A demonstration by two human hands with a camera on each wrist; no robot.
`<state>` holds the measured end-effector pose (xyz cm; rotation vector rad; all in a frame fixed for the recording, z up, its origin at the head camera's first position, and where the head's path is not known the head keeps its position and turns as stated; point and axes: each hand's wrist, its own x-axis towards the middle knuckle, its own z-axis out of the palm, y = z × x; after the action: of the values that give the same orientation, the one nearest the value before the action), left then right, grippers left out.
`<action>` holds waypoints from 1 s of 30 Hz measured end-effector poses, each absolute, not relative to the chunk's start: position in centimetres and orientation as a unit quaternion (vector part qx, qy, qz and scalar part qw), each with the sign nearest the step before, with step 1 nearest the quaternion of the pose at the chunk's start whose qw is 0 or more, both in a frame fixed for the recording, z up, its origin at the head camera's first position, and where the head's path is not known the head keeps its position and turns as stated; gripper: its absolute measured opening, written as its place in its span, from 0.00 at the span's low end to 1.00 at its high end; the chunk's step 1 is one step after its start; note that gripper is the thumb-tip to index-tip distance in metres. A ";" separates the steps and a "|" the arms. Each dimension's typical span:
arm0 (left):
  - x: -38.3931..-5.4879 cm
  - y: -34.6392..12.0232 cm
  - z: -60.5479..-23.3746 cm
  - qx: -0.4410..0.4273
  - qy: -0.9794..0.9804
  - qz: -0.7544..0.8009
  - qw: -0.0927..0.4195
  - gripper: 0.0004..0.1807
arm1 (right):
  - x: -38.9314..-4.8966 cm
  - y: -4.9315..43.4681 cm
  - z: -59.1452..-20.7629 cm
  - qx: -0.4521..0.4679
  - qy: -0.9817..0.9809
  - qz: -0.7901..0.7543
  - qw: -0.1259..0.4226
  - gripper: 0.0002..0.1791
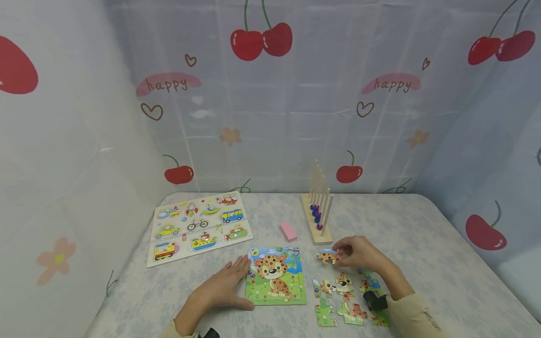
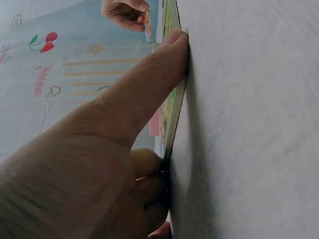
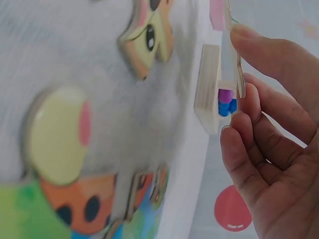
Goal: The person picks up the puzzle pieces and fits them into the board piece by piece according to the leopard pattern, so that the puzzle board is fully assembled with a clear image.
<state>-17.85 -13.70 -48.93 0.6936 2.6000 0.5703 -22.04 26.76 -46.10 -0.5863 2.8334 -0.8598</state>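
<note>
A square leopard puzzle board (image 1: 275,277) lies flat on the table. My left hand (image 1: 221,286) rests against its left side, thumb by the lower left corner; in the left wrist view the left thumb (image 2: 159,64) touches the board's edge. To the right of the board, my right hand (image 1: 359,256) pinches a spotted jigsaw piece (image 1: 327,256) between thumb and fingers, above the table. The right wrist view shows that piece (image 3: 241,74) edge-on. Several loose jigsaw pieces (image 1: 324,313) lie below the right hand, some partly hidden by the right wrist.
A vehicle puzzle board (image 1: 186,239) lies at the back left. A pink block (image 1: 289,231) sits behind the leopard board. Nearby stands a wooden peg rack (image 1: 323,238) with upright rods and blue and purple beads (image 1: 316,213). Printed curtains (image 1: 270,117) surround the table.
</note>
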 end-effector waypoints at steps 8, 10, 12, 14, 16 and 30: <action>-17.8 -13.7 -48.8 0.252 0.927 0.204 0.186 0.65 | -22.4 25.0 -45.5 -0.201 0.928 -0.307 0.061 0.19; -17.7 -13.7 -48.8 0.251 0.927 0.206 0.187 0.65 | -22.5 24.5 -45.4 -0.212 0.926 -0.307 0.056 0.19; -17.7 -13.7 -48.9 0.251 0.926 0.208 0.188 0.65 | -22.6 23.9 -45.2 -0.223 0.923 -0.310 0.051 0.18; -17.7 -13.7 -48.9 0.251 0.926 0.209 0.189 0.65 | -22.8 23.2 -45.1 -0.234 0.919 -0.313 0.047 0.18; -17.8 -13.7 -49.0 0.249 0.927 0.208 0.190 0.65 | -22.9 22.2 -45.1 -0.240 0.916 -0.317 0.049 0.18; -17.8 -13.7 -49.1 0.256 0.929 0.197 0.183 0.66 | -23.5 15.2 -45.7 -0.285 0.900 -0.325 0.051 0.18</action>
<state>-17.78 -13.73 -49.05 0.7211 2.6210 0.5548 -23.46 15.18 -45.70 -0.8660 2.7401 -0.9901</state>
